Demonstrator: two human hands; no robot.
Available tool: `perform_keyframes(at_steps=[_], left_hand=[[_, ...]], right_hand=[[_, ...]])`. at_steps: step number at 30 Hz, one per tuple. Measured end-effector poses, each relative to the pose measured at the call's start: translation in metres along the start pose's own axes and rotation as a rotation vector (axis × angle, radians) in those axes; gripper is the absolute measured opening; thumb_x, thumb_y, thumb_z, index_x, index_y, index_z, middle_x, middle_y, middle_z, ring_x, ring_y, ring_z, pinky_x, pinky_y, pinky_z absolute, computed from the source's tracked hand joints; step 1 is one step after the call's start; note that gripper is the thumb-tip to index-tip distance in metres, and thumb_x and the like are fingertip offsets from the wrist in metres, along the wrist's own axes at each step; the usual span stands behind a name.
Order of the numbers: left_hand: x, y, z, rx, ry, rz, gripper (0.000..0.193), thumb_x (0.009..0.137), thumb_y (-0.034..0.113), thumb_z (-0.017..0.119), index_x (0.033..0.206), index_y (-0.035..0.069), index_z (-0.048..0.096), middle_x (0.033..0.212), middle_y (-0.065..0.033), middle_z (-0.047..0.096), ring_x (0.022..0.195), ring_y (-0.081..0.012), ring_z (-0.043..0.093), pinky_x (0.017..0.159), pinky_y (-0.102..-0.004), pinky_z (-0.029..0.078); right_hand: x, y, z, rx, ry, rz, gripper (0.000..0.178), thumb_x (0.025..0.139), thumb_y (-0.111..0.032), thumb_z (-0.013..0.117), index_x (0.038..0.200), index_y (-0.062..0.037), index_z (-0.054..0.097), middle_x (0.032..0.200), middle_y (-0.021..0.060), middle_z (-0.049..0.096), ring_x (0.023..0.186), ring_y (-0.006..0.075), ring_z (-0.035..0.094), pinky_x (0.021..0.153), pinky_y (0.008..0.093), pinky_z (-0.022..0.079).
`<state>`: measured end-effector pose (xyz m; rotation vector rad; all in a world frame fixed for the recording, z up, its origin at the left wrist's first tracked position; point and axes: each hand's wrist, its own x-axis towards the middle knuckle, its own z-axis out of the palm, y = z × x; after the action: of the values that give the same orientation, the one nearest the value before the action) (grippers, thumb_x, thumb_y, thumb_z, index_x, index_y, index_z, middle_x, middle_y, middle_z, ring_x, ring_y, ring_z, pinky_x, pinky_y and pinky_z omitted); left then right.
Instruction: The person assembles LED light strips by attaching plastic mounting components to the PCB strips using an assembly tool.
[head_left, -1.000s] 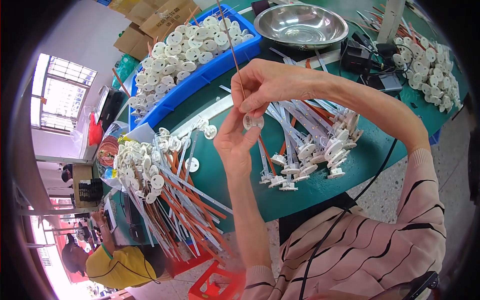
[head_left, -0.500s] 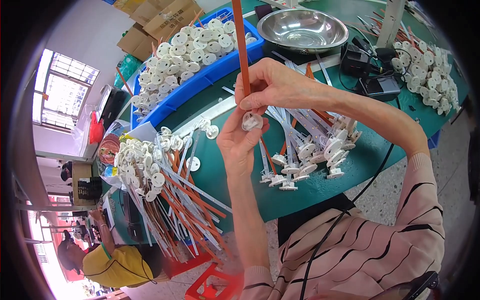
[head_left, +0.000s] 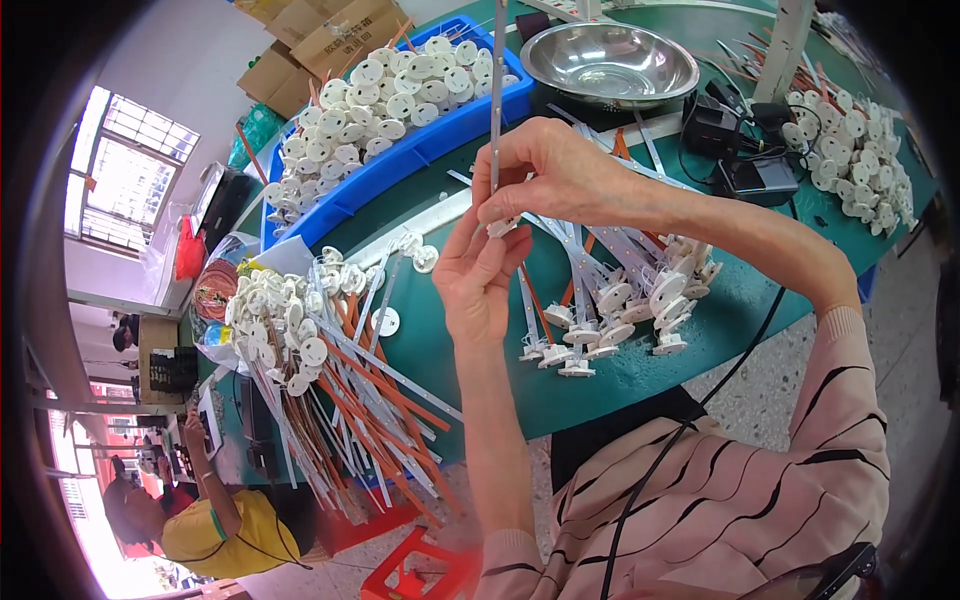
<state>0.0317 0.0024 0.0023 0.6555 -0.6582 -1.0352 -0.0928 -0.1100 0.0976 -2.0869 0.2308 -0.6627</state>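
Note:
Over the green table, my right hand (head_left: 550,170) pinches a narrow LED strip (head_left: 497,95) near its lower end; the strip rises upright past the frame's top edge, its pale side with small dots facing me. At that lower end is a small white plastic disc (head_left: 502,227). My left hand (head_left: 474,290), just below, has thumb and fingers closed on this disc, which is partly hidden by fingers. Beside my hands on the right lies a bundle of strips with white discs (head_left: 625,310). Another such bundle (head_left: 350,370), white and orange-brown, lies on the left.
Beyond my hands stands a blue tray (head_left: 400,170) heaped with white discs. A steel bowl (head_left: 610,65) and black devices (head_left: 755,175) are at the back right, with more discs (head_left: 850,155) beyond. A black cable (head_left: 735,365) crosses my front. A person in yellow (head_left: 235,530) sits at left.
The strip has turned over, from its orange-brown side to its pale dotted side. The disc has turned with it and now shows edge-on. The person at left has shifted an arm.

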Motion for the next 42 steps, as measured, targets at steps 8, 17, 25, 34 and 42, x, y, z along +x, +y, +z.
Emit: perform_keyframes(at_steps=[8,17,25,34,42], left_hand=[[-0.001,-0.002,0.008,-0.217,-0.025,-0.070,0.033,0.089,0.006,0.051,0.120,-0.006,0.047,0.114,-0.0193,0.056,0.106,-0.0356,0.056,0.094,-0.0455,0.046],[-0.001,-0.006,0.009,-0.048,0.034,-0.044,0.030,0.090,0.008,0.052,0.117,-0.006,0.050,0.108,-0.0140,0.059,0.101,-0.0278,0.059,0.086,-0.0378,0.050],[-0.004,-0.007,0.018,0.109,0.139,-0.020,0.027,0.087,0.004,0.053,0.113,-0.002,0.054,0.096,-0.0117,0.062,0.088,-0.0270,0.063,0.076,-0.0351,0.053],[-0.004,-0.009,0.021,0.063,0.147,-0.031,0.015,0.089,0.005,0.051,0.101,-0.002,0.049,0.095,-0.0126,0.059,0.086,-0.0254,0.062,0.076,-0.0358,0.053],[-0.005,-0.016,0.030,0.107,0.081,-0.008,0.028,0.090,0.008,0.053,0.114,-0.001,0.043,0.100,-0.0107,0.057,0.092,-0.0211,0.060,0.087,-0.0367,0.051]], right_hand=[[0.003,0.002,0.006,0.031,0.061,0.066,0.018,0.069,-0.015,0.068,0.076,0.0017,0.065,0.069,0.0100,0.064,0.064,0.0165,0.062,0.062,0.0286,0.048],[0.001,0.011,0.009,0.112,0.039,0.101,0.018,0.070,-0.015,0.068,0.076,0.0021,0.065,0.067,0.0100,0.064,0.061,0.0157,0.061,0.059,0.0278,0.047],[-0.003,0.015,0.009,0.079,0.034,0.094,0.016,0.070,-0.013,0.067,0.076,0.0018,0.065,0.067,0.0092,0.064,0.060,0.0144,0.060,0.057,0.0262,0.047],[-0.006,0.022,0.006,0.079,0.027,0.105,0.011,0.075,-0.010,0.067,0.075,-0.0002,0.064,0.066,0.0030,0.062,0.061,0.0075,0.056,0.057,0.0220,0.044],[-0.006,0.024,0.003,0.064,-0.018,0.148,0.019,0.071,-0.017,0.069,0.076,0.0012,0.066,0.066,0.0089,0.063,0.060,0.0134,0.059,0.058,0.0267,0.046]])
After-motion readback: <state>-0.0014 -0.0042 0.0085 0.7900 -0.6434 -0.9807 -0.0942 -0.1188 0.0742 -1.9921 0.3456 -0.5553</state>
